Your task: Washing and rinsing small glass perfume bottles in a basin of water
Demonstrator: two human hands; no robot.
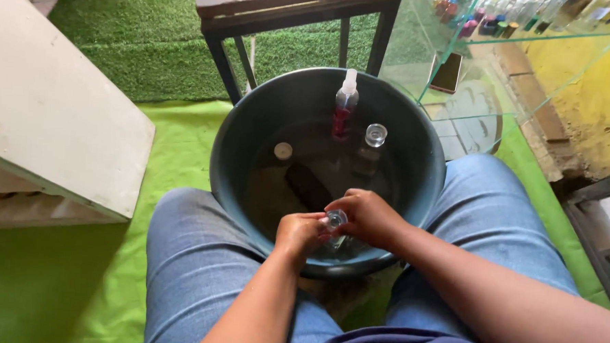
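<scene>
Head view: the left hand (pixel 301 232) and right hand (pixel 366 217) meet over the near rim of a dark tub (pixel 426 153) of water set between the person's knees, both grips narrow and closed on one small clear bottle (pixel 336 219). The bottle sits between the two hands, its cap end up and toward the right fingers, its lower part hidden. Farther back, a red spray bottle (pixel 344 108), a clear-capped bottle (pixel 373 141) and a white cap (pixel 283 151) float apart
</scene>
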